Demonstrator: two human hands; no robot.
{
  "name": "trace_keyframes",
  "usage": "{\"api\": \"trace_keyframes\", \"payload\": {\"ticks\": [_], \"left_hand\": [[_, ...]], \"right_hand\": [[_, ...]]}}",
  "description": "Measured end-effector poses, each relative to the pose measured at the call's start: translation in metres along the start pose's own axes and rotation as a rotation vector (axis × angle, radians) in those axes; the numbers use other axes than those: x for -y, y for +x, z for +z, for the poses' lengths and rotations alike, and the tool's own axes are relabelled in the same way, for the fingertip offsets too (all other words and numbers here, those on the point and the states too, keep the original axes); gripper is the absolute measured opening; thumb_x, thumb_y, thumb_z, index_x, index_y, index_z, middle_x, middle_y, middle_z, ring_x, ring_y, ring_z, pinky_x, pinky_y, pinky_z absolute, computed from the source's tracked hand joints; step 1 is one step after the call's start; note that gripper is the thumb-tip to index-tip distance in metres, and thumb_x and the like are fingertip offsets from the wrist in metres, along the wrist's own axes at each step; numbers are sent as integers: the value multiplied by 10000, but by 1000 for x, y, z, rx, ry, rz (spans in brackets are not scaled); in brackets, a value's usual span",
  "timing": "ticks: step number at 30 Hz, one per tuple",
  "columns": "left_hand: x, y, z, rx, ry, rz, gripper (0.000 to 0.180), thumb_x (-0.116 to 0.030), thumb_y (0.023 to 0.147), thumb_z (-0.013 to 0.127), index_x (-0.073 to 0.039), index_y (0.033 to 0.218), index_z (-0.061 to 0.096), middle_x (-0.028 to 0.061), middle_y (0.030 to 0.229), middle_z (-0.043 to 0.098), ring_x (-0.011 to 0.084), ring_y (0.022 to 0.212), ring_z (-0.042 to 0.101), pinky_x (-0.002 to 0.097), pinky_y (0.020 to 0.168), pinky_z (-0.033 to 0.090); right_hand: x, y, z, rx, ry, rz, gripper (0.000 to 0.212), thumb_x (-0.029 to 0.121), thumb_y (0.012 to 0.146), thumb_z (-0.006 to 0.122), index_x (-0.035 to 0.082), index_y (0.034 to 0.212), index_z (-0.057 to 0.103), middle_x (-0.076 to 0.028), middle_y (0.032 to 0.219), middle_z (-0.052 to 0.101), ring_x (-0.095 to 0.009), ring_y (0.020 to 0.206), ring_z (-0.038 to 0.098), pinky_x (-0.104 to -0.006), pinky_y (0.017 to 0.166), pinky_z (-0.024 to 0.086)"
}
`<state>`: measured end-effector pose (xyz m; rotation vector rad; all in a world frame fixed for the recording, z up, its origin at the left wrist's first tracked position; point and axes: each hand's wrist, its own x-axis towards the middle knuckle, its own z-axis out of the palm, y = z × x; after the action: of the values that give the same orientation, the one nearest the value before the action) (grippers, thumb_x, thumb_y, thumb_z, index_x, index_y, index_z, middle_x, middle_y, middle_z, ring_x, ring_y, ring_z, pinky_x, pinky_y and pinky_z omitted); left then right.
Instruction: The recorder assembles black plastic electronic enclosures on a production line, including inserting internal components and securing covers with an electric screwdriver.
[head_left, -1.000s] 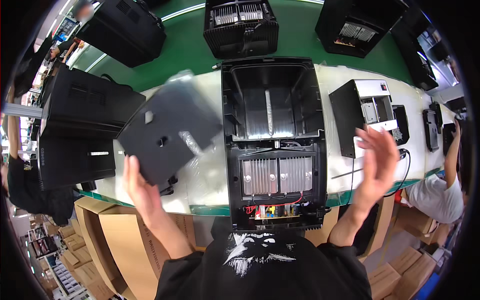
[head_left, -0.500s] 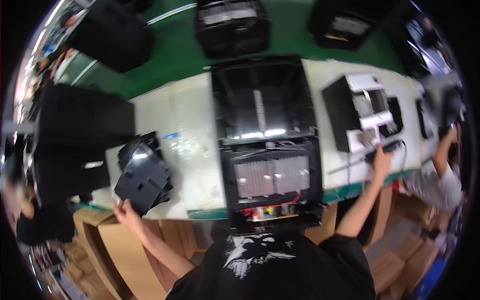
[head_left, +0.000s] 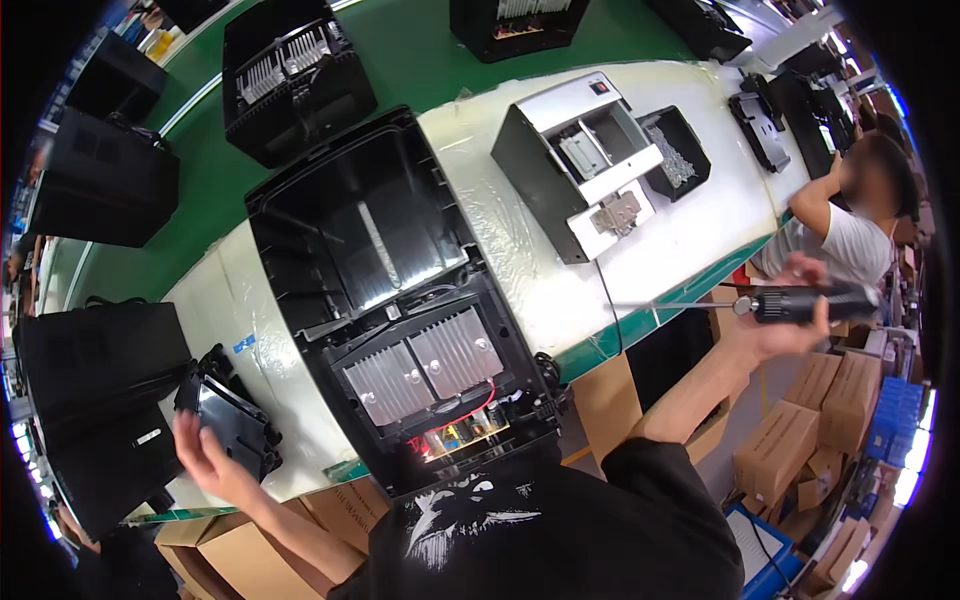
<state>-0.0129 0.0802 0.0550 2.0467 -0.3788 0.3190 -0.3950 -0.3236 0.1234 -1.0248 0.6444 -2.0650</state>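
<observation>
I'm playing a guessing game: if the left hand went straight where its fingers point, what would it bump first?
Probably the big black box, up and left of the left hand. I can't tell how high the hand is, so it might pass over instead.

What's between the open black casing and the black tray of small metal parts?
In the head view, a boxy black-and-silver machine stands between the open black casing and the black tray, with white tabletop on its casing side.
</observation>
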Motion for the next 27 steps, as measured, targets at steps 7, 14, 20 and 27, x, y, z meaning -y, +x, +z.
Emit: {"api": "trace_keyframes", "payload": {"ticks": [7, 14, 20, 27], "left_hand": [[-79, -51, 85, 502, -360, -51, 430, -30, 893, 418, 32, 1318, 406, 154, 1372, 415, 257, 1273, 390, 366, 1052, 295], [-89, -80, 82, 501, -395, -208, 547, 8, 856, 420, 41, 1385, 285, 172, 1436, 310, 252, 1337, 291, 343, 1102, 188], [-100, -86, 84, 461, -412, -305, 641, 55, 753, 378, 44, 1387, 282, 172, 1440, 305, 255, 1339, 291, 346, 1104, 191], [-93, -85, 84, 454, -491, -277, 699, 96, 687, 350, 52, 1382, 284, 166, 1433, 317, 250, 1336, 303, 334, 1104, 200]], "right_hand": [[17, 16, 25, 384, -60, -280, 387, 400, 880, 434, 25, 863, 529, -90, 657, 494, -177, 588, 496, -267, 562, 418], [-7, 0, 38, 599, 88, -176, 796, 776, 770, 357, -5, 809, 505, -101, 613, 472, -193, 560, 498, -278, 535, 415], [-17, -1, 40, 698, 94, -98, 804, 778, 770, 353, -14, 836, 468, -99, 650, 474, -190, 553, 492, -294, 522, 425], [-45, 14, 96, 998, 129, 163, 563, 532, 891, 388, -21, 917, 488, -124, 759, 533, -201, 594, 533, -311, 559, 456]]}}
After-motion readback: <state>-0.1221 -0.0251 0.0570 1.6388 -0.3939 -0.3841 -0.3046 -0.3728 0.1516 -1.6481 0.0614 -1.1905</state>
